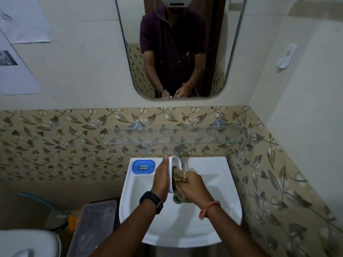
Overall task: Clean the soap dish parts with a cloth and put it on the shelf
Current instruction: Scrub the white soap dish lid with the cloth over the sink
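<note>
Over the white basin [213, 210] my left hand [162, 179] holds the white soap dish tray [174, 164] on its edge, its hollow side turned to the right. My right hand [194, 186] grips a crumpled beige cloth [179, 176] and presses it into the tray's hollow. The blue slotted insert [143, 166] of the soap dish lies flat on the basin's back left corner. A glass shelf [178, 136] is fixed to the leaf-patterned tiles above the basin, with nothing on it.
A chrome tap [178, 151] stands at the back of the basin just behind the tray. A mirror [178, 49] hangs above the shelf. On the floor at the left are a clear plastic box [92, 229] and a white toilet [26, 243].
</note>
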Motion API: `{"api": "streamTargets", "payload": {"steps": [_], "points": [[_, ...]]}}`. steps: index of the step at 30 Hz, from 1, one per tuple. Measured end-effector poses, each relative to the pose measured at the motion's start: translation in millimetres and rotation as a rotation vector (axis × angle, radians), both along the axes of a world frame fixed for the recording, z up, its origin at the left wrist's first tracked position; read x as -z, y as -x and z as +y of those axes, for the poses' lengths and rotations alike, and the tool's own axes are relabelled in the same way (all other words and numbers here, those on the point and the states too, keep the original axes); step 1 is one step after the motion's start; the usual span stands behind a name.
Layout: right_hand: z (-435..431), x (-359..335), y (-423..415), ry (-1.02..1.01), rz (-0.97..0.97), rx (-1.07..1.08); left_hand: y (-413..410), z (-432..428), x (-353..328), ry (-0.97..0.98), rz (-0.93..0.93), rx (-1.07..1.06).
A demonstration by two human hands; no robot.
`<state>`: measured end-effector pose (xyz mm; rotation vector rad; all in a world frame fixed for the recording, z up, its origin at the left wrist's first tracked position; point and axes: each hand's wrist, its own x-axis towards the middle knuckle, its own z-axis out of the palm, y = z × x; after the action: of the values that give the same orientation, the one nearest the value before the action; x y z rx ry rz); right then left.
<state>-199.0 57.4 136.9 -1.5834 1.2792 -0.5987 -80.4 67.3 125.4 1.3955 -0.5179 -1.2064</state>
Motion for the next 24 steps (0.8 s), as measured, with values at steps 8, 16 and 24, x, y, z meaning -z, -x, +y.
{"api": "streamTargets", "payload": {"steps": [8,16,24], "points": [[-6.0,-13.2,-4.6,-0.095,-0.312,0.084,14.1,-1.0,-2.9,0.002,0.102,0.032],[-27.2,-3.8,62.2,-0.317,-0.423,0.136,-14.4,6.3,5.6,-0.057,0.366,-0.036],[7.6,28.8,67.0,-0.461,-0.701,0.435,-23.2,15.9,16.3,0.034,0.544,-0.034]]}}
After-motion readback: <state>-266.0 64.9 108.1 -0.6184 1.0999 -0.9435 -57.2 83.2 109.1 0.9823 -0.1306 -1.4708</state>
